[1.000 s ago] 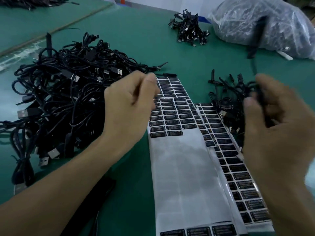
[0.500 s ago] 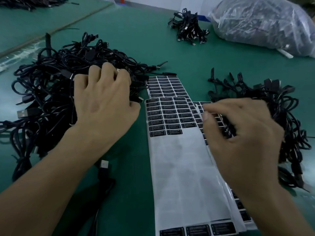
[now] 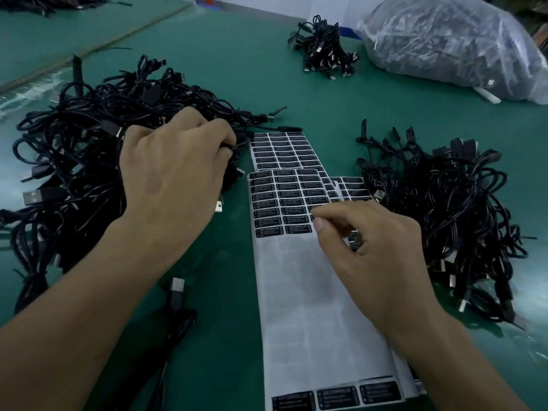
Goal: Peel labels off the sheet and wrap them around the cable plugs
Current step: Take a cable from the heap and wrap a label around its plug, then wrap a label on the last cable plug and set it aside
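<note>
Black labels [image 3: 283, 200] remain in upper rows of top sheet [image 3: 314, 307]; lower rows stripped. Right hand [image 3: 370, 247] pinches at bottom-row label; lift unclear. Left hand [image 3: 175, 173] closed on cable in unlabelled pile [image 3: 74, 149]. Many plugs left.

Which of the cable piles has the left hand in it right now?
The big pile at the left: the left hand rests on its near edge. The right pile and far bundle lie untouched.

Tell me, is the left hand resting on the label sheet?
No. The left hand is on the big pile of black cables, beside the label sheet, gripping a cable there.
</note>
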